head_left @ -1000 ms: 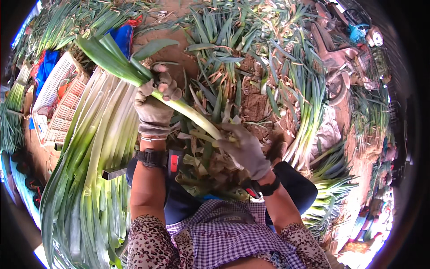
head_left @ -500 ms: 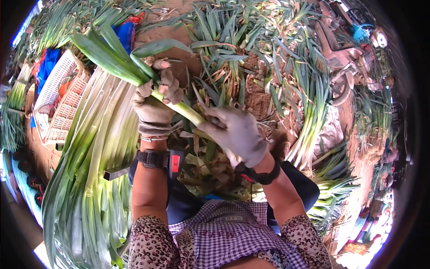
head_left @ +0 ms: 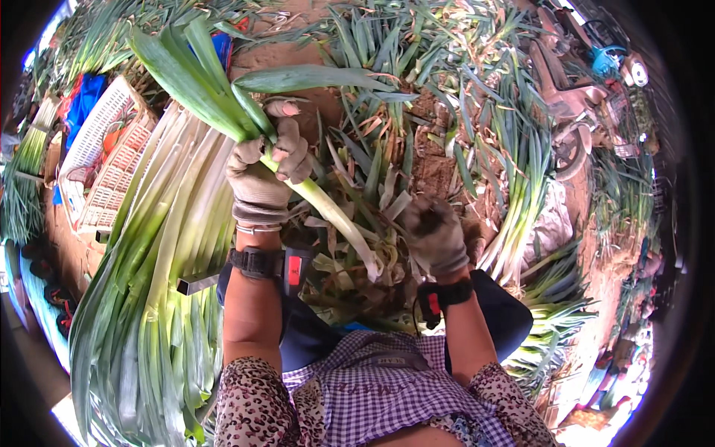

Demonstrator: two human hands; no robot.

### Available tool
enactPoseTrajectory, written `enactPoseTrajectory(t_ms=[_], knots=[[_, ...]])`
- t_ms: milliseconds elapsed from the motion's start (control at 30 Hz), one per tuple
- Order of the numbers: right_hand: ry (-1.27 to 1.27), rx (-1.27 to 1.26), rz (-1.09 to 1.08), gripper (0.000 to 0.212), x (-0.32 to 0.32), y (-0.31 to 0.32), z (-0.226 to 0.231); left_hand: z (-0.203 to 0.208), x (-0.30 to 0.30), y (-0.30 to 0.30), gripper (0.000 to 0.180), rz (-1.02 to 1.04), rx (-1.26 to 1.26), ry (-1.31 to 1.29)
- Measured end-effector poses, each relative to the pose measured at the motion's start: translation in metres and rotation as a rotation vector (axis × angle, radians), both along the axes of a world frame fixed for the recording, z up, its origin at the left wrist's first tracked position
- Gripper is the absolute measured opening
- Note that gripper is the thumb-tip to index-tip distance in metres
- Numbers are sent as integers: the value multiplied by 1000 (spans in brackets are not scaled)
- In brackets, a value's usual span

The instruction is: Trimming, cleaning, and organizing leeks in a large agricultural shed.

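The left hand (head_left: pixel 268 164) curls round 1 leek (head_left: pixel 328 207), slanting down-right — its root end (head_left: pixel 374 270) near but apart from the half-curled right hand (head_left: pixel 438 238), whose contents I can't tell.

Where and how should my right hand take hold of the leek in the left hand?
Probably by its bare pale stalk, below the left hand, bringing the right hand in from the right. That stretch is slim, uncovered and angled down to the right, while the green leaves fan out above the left hand's grip.
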State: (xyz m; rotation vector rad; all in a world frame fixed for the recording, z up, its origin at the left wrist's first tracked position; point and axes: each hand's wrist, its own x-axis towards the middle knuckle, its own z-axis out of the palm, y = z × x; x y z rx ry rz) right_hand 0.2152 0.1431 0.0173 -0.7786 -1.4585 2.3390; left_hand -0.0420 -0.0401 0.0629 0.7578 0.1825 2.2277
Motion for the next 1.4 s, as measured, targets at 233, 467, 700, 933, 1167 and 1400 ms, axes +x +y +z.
enactPoseTrajectory(t_ms=[233, 467, 700, 933, 1167, 1400], knots=[[-306, 943, 658, 56, 24, -38, 20, -13, -13, 3, 53, 114, -56, -118], [-69, 273, 310, 36, -20, -43, 24, -27, 37, 47, 23, 259, -634, -246], [-524, 454, 533, 24, 91, -28, -10, -34, 10, 40, 14, 357, -661, -368], [-290, 383, 561, 51, 24, -54, 30, -38, 30, 59, 15, 336, -734, -337], [-444, 288, 352, 26, 115, -74, 42, -78, 12, 70, 18, 408, -850, -408], [-592, 490, 285, 12, 254, -63, 103, -82, -9, 77, 24, 466, -866, -465]])
